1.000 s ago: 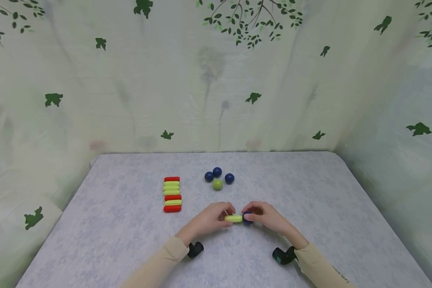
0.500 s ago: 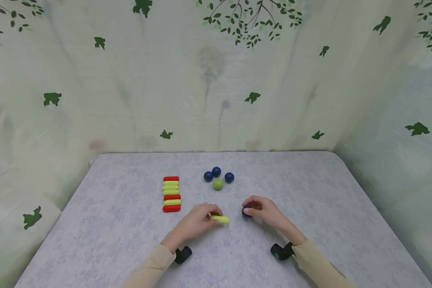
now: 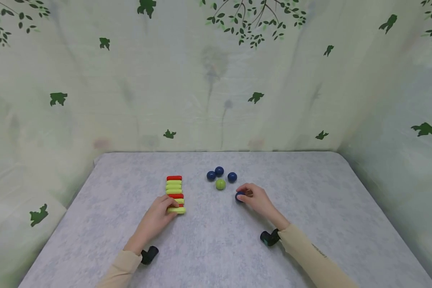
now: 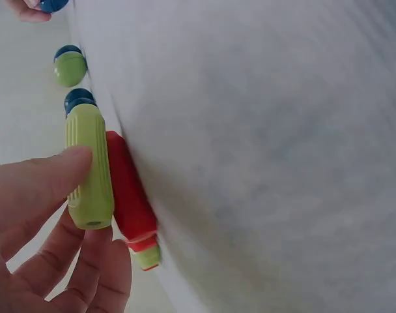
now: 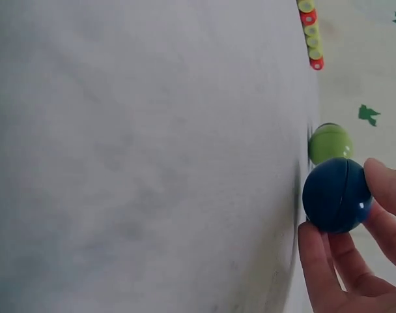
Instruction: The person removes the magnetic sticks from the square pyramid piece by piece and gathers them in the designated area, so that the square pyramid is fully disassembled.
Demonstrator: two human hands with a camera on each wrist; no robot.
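Note:
My left hand (image 3: 155, 218) pinches a yellow-green ribbed stick (image 4: 90, 169) between thumb and fingers. That stick is at the near end of a row of red and yellow-green sticks, beside a red stick (image 4: 129, 195) that the hand partly hides in the head view. To the right, my right hand (image 3: 259, 200) grips a dark blue ball (image 5: 338, 195) with a seam round it. In the right wrist view, a green ball (image 5: 330, 143) appears just beyond the held one.
Three dark blue balls, one of them the rightmost blue ball (image 3: 232, 177), lie behind the green ball. The row's far end is a red stick (image 3: 174, 178). A grey mottled cloth covers the table (image 3: 209, 248); a leaf-patterned curtain (image 3: 187, 80) hangs behind.
My left hand has carried the yellow-green stick left, away from the blue ball it was against, to the row's near end. My right hand has moved its ball slightly farther away and left.

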